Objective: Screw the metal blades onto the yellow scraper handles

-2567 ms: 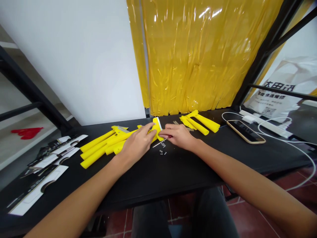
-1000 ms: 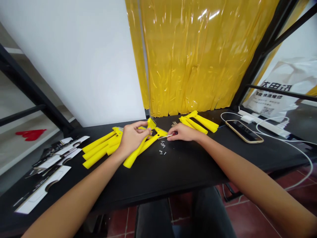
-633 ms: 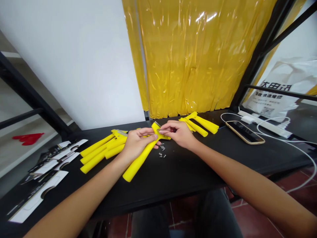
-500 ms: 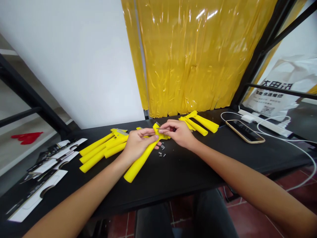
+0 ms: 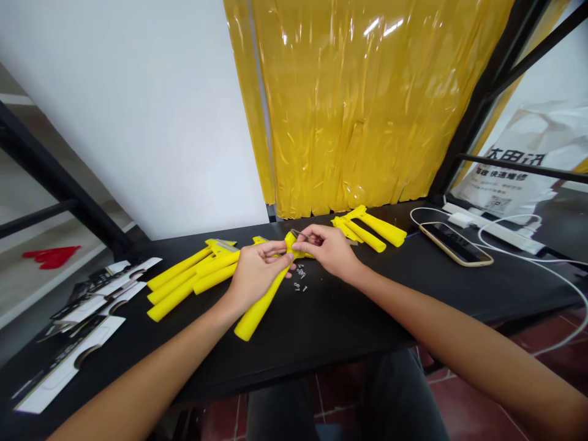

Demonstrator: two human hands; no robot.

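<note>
My left hand (image 5: pixel 261 269) is closed around the neck of a yellow scraper (image 5: pixel 260 309), whose handle slants down toward the table's front edge. At the scraper's head, my right hand (image 5: pixel 333 248) pinches a thin dark metal piece (image 5: pixel 301 235); fingers hide most of it, so I cannot tell its kind. Several small screws (image 5: pixel 301 275) lie loose on the black table just below the hands. To the left rests a group of yellow scrapers (image 5: pixel 195 272) with silvery blades at their heads. More yellow scrapers (image 5: pixel 372 229) lie behind my right hand.
Black and white card sleeves (image 5: pixel 76 361) are piled at the table's left end. On the right are a phone (image 5: pixel 454 244), a power strip (image 5: pixel 496 228) and loose white cables. A white board (image 5: pixel 138 116) and a yellow plastic curtain (image 5: pixel 367 110) stand behind the black table (image 5: pixel 349 331).
The scraper in my left hand has turned a little, its handle end shifting slightly right. My right fingers have tilted, and the thin piece now points up and left at the scraper's head.
</note>
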